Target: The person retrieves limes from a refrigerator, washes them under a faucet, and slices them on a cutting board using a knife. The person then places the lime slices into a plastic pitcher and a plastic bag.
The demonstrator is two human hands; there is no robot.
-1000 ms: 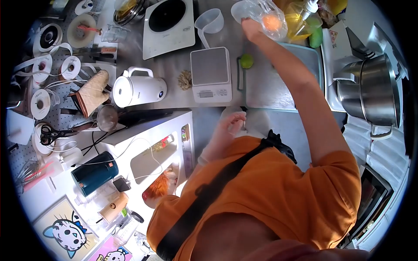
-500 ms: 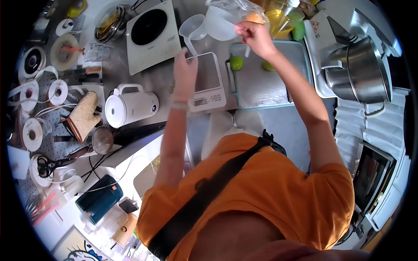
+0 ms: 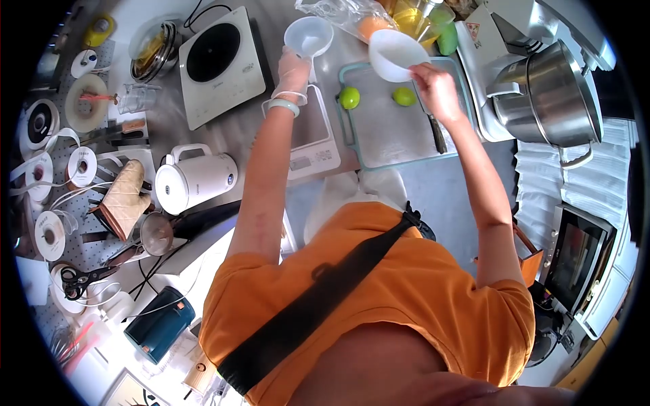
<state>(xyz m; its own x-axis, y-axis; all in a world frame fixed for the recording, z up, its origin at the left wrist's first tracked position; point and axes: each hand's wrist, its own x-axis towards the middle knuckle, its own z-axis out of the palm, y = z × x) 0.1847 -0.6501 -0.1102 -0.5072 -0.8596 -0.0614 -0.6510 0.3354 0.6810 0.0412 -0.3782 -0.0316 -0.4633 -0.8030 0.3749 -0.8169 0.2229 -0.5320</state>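
Note:
My left hand is closed at the near side of a clear plastic measuring cup, over the kitchen scale. Its fingertips are partly hidden. On the other side, my right hand pinches the rim of a translucent white plastic bowl, tilted above the far edge of the cutting board. On that teal-rimmed board lie two limes, the left lime and the right lime, and a dark-handled knife.
An induction cooker and a white electric kettle stand to the left. At the right is a large steel pot. A plastic bag and a jug of yellow liquid sit at the back.
My left hand has moved up from beside the scale to the measuring cup. My right hand has brought the white bowl right and nearer, over the board.

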